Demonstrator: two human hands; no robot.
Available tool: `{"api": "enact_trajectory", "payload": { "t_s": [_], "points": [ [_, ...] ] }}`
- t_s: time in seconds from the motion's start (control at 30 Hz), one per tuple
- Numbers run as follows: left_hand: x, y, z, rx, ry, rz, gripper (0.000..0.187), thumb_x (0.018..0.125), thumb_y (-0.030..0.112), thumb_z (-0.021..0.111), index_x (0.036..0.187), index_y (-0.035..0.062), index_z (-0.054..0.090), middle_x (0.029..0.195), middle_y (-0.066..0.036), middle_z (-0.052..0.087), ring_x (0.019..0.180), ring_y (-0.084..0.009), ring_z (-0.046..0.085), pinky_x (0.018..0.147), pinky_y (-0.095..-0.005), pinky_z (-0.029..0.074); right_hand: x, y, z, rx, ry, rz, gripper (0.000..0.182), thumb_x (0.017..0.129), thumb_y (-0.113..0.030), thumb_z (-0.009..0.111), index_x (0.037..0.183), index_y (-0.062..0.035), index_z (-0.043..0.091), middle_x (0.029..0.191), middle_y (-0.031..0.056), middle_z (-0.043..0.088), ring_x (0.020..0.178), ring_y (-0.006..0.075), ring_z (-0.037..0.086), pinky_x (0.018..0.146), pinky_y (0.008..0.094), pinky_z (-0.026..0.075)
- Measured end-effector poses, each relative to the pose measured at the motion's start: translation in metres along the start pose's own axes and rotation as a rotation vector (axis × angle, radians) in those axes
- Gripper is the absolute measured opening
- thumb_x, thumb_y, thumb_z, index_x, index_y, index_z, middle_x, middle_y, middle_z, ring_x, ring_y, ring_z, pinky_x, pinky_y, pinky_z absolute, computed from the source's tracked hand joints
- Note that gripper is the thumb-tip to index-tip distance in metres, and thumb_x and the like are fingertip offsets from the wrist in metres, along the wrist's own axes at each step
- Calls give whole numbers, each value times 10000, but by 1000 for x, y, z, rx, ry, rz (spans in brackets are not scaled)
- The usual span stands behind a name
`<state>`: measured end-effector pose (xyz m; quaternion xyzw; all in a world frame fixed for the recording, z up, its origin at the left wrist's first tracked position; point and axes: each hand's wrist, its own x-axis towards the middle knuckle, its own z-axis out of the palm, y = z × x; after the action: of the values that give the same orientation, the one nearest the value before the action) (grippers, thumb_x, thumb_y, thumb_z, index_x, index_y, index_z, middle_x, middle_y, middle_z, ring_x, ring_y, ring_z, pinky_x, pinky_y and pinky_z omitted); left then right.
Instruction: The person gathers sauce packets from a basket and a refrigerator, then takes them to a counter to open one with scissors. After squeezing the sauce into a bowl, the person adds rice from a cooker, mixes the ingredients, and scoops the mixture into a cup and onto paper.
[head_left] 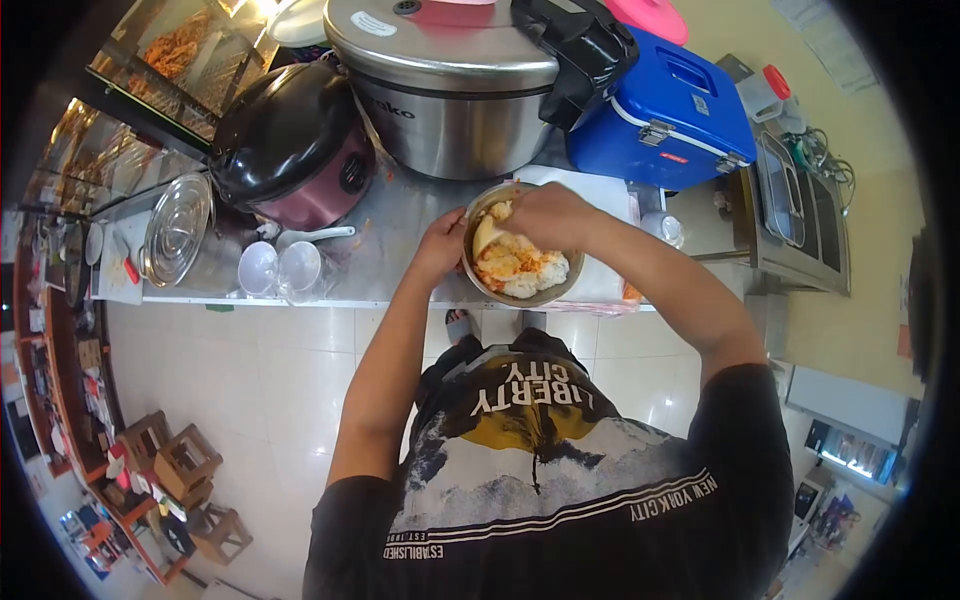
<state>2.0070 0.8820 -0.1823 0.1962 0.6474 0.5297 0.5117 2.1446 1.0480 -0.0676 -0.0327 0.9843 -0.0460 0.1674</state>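
Note:
A round metal bowl [575, 275] at the counter's front edge holds white rice [522, 287] with orange-red sauce or seasoning on it. My left hand [440, 243] grips the bowl's left rim. Over the bowl's upper part, my right hand [548, 217] is closed, with a pale, broad utensil [487, 235] reaching down from it into the food. The fingers of my right hand are partly hidden, and they cover part of the rice.
Behind the bowl stand a large steel cooker [450, 125], a dark rice cooker [300, 140] and a blue cooler box [670, 115]. White cups [258, 268] and a glass-lidded pot [178, 230] are on the left. White paper [600, 275] lies right of the bowl.

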Motion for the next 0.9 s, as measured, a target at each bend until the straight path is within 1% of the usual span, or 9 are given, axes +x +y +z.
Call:
{"api": "enact_trajectory", "payload": {
  "t_s": [0.13, 0.27, 0.37, 0.43, 0.6, 0.77, 0.8, 0.83, 0.9],
  "points": [
    [-1, 9, 1, 116, 30, 40, 383, 1039, 205, 460, 1358, 13, 552, 835, -80, 677, 546, -125, 568, 462, -290, 465, -27, -28, -28, -147, -140, -113, 251, 874, -152, 598, 1080, -177, 738, 876, 87, 712, 813, 275, 710, 663, 411, 562],
    [0, 8, 3, 137, 82, 34, 383, 1030, 199, 479, 1359, 16, 549, 814, -71, 665, 548, -121, 554, 475, -285, 453, -57, -35, -26, -227, -239, 55, 235, 876, -156, 610, 1071, -165, 740, 855, 92, 709, 797, 273, 712, 638, 415, 570],
    [1, 4, 4, 171, 111, 66, 382, 1030, 212, 490, 1363, 32, 546, 783, -55, 648, 525, -103, 521, 461, -273, 430, -55, -14, 9, -69, -116, 163, 137, 814, -83, 609, 809, -57, 744, 813, 143, 719, 808, 299, 725, 688, 417, 582],
    [3, -2, 3, 214, 117, 87, 364, 1030, 209, 487, 1339, 29, 557, 794, -58, 656, 520, -105, 518, 463, -271, 431, -63, -7, -6, -18, -116, 201, 140, 816, -80, 605, 825, -39, 739, 834, 159, 719, 820, 313, 721, 702, 426, 581],
    [13, -23, 4, 306, 211, 137, 363, 1002, 202, 513, 1297, 4, 587, 1005, -211, 711, 840, -278, 692, 793, -364, 530, -98, -21, -27, 53, -159, 279, 164, 828, -51, 590, 933, -65, 716, 860, 169, 701, 844, 345, 706, 710, 452, 571],
    [7, -18, 4, 326, 193, 127, 368, 1005, 211, 514, 1301, 4, 584, 1103, -237, 697, 1013, -319, 685, 907, -370, 508, -88, -23, -19, 129, -168, 316, 162, 822, -73, 589, 878, -26, 734, 892, 199, 712, 863, 354, 711, 744, 449, 580],
    [5, -12, 4, 337, 190, 111, 369, 1005, 210, 515, 1303, 4, 582, 1103, -237, 697, 1007, -318, 686, 903, -369, 509, -91, -22, -38, 137, -149, 326, 160, 823, -79, 593, 873, -21, 734, 890, 200, 712, 862, 355, 711, 746, 447, 580],
    [4, -9, 5, 346, 187, 95, 370, 1005, 209, 515, 1305, 4, 580, 1103, -237, 697, 1002, -317, 687, 900, -369, 511, -93, -21, -56, 151, -129, 405, 228, 887, -112, 575, 1051, -123, 733, 921, 174, 710, 859, 360, 694, 769, 472, 557],
    [15, -25, 3, 378, 191, 181, 360, 1020, 221, 495, 1313, 28, 571, 917, -135, 682, 691, -198, 613, 610, -320, 484, -76, -6, -58, 99, -102, 470, 180, 847, -121, 616, 976, -86, 737, 920, 187, 714, 881, 356, 703, 768, 457, 570]
  ]
}}
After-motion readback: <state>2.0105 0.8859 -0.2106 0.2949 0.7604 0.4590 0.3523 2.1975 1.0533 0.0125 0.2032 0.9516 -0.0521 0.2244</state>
